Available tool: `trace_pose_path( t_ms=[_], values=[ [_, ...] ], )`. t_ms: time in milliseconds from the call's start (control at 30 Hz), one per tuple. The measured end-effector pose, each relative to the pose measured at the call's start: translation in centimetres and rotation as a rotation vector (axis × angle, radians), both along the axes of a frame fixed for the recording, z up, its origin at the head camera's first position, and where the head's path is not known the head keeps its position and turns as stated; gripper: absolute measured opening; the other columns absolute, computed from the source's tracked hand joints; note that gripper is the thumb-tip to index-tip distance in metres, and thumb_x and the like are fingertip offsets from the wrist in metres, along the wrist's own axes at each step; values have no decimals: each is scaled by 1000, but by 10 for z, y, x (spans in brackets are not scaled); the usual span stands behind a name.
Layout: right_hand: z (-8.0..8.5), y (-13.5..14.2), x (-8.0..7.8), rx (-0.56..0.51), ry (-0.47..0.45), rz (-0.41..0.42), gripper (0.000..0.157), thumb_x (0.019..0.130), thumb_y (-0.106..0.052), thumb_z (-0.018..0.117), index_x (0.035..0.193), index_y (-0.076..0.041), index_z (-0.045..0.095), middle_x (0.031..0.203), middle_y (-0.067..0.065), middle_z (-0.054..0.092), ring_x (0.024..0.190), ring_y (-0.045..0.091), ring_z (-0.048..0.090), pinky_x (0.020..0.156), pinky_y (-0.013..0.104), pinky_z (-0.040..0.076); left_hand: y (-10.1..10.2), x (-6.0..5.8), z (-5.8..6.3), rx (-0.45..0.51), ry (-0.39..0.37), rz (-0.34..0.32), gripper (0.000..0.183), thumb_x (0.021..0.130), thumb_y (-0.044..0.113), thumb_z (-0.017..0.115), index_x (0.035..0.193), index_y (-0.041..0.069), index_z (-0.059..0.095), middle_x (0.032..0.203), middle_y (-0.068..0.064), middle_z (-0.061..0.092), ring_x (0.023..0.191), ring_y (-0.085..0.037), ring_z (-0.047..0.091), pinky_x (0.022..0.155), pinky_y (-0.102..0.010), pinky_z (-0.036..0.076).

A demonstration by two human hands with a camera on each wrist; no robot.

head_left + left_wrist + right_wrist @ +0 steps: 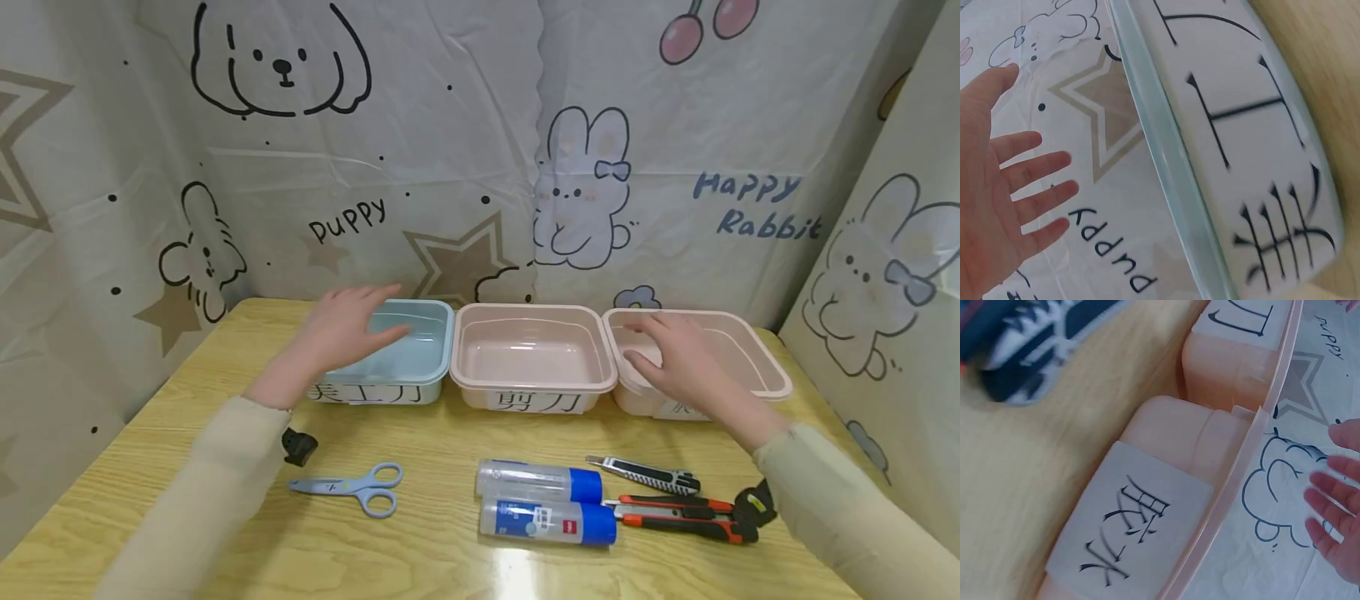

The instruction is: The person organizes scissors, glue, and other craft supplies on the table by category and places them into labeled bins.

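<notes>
My left hand (341, 329) is held over the blue plastic box (448, 342), fingers spread and holding nothing. Spread fingers also show in the left wrist view. Over the left part of the right pink box (738, 354) is my right hand (678, 358), fingers apart and free of any object. Between these two boxes sits another pink box (534, 354). Nearer on the table lie blue scissors (360, 485), two clear glue tubes with blue caps, one (525, 481) behind the other (543, 522), a grey and black utility knife (648, 475) and a red and black utility knife (678, 515).
The boxes stand in a row at the back of the wooden table (427, 567), with paper labels on their fronts. A printed curtain (465, 150) hangs right behind them and along both sides.
</notes>
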State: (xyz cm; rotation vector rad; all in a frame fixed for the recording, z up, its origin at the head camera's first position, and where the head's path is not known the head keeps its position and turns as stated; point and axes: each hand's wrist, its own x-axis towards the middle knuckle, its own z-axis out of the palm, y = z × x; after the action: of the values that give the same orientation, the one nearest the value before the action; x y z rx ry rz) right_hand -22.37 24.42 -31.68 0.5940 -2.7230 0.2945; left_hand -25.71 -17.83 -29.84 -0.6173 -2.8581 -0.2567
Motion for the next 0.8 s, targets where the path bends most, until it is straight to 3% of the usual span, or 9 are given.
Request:
trace_pose_path(
  t_ms=[100, 233, 567, 800],
  values=[
    [-3, 6, 14, 17, 16, 46, 21, 79, -17, 69, 97, -7, 63, 90, 8, 63, 82, 24, 56, 72, 40, 49, -9, 6, -2, 12, 22, -2, 61, 86, 52, 53, 132, 13, 48, 124, -9, 56, 113, -32, 50, 98, -54, 31],
    [-8, 14, 34, 74, -14, 98, 11, 76, -14, 71, 83, -13, 64, 72, -5, 57, 67, 11, 51, 59, 27, 45, -22, 14, -6, 23, 35, -7, 52, 87, 47, 54, 119, 7, 58, 111, -11, 63, 103, -30, 56, 91, -50, 39],
    [-28, 38, 69, 200, -240, 204, 17, 74, -24, 74, 73, -33, 59, 71, -22, 49, 61, -3, 44, 52, 18, 39, -51, 27, -19, 71, 11, 89, 43, 84, 44, 59, 107, 8, 65, 104, -11, 64, 93, -29, 59, 78, -46, 46],
    [-45, 40, 73, 174, -355, 162, 16, 74, -33, 73, 84, -27, 62, 75, -19, 53, 66, -2, 48, 54, 20, 40, -72, 36, -31, 141, -12, 177, 52, 84, 50, 57, 109, 4, 64, 113, -18, 60, 98, -34, 55, 79, -50, 43]
  ],
)
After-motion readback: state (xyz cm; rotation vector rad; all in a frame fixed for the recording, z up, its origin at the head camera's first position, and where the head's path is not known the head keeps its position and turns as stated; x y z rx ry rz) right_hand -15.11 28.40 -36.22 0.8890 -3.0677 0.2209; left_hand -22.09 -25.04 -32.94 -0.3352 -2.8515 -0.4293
